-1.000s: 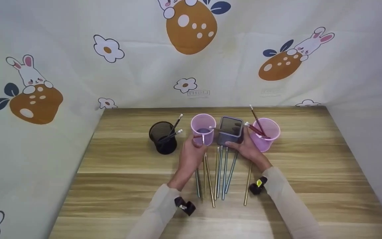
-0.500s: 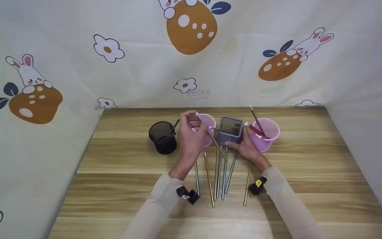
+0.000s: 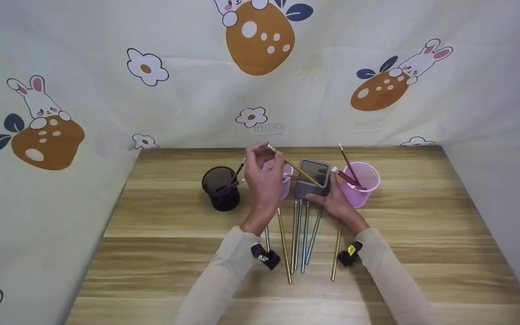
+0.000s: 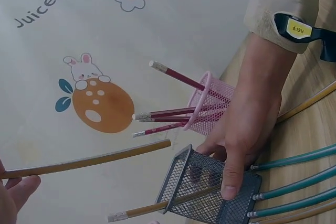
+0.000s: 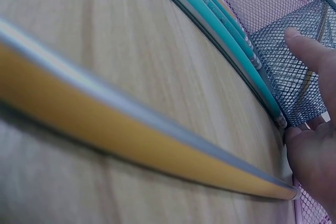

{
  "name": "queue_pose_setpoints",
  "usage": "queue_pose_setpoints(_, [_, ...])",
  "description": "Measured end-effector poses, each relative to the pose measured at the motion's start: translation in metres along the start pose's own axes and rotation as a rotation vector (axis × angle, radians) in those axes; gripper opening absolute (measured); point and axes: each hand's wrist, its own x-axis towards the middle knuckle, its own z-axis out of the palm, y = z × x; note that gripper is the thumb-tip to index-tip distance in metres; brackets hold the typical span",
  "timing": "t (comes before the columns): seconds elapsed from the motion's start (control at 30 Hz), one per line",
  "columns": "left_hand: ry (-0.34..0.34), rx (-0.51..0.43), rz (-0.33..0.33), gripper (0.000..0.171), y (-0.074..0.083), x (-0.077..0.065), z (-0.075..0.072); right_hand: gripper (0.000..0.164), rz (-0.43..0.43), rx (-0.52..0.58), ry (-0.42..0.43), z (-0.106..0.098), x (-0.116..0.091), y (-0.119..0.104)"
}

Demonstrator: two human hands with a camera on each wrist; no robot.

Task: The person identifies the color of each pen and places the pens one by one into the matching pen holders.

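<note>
My left hand (image 3: 264, 180) is raised in front of the left pink mesh cup and pinches a yellow pencil (image 3: 299, 170) near its eraser end. The pencil slants down to the right, its lower end over the square grey mesh pencil holder (image 3: 307, 191). Another yellow pencil (image 4: 140, 211) stands inside that holder, its eraser sticking out past the rim. My right hand (image 3: 339, 203) grips the holder by its right side, thumb (image 4: 232, 174) across the near wall. In the left wrist view only the left fingertips (image 4: 23, 192) show beside the pencil.
A black mesh cup (image 3: 224, 201) with dark pencils stands left. The left pink cup (image 3: 285, 189) is partly hidden by my left hand. Dark red pencils lean in the right pink cup (image 3: 368, 180). Several yellow and teal pencils (image 3: 305, 243) lie in front of the grey holder.
My left hand has picked a yellow pencil up from the table, lifted it away from me and swung its lower end over the grey holder. The right hand stays on the holder.
</note>
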Motion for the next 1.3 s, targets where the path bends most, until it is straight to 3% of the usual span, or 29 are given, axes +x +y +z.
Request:
queue_pose_setpoints(0.23, [0.041,0.015,0.025,0.019,-0.019,0.003,0.004,0.104,-0.007,0.008,0.005,0.0,0.0,0.0])
queue_pose_setpoints(0.5, [0.02,0.122,0.08,0.011,-0.045,-0.004,0.001,0.101,0.018,0.007,0.01,0.001,0.0,-0.002])
queue_pose_setpoints(0.7, [0.013,0.265,0.126,0.009,-0.056,-0.012,0.0,0.099,0.034,0.009,0.009,0.001,0.0,-0.004])
queue_pose_setpoints(1.0, [0.007,0.365,0.172,0.01,-0.064,-0.015,0.001,0.112,0.064,-0.021,0.01,0.0,-0.002,-0.003])
queue_pose_setpoints(1.3, [-0.035,0.413,0.097,0.01,-0.066,-0.015,0.001,0.103,0.05,-0.015,0.009,0.0,-0.003,-0.006])
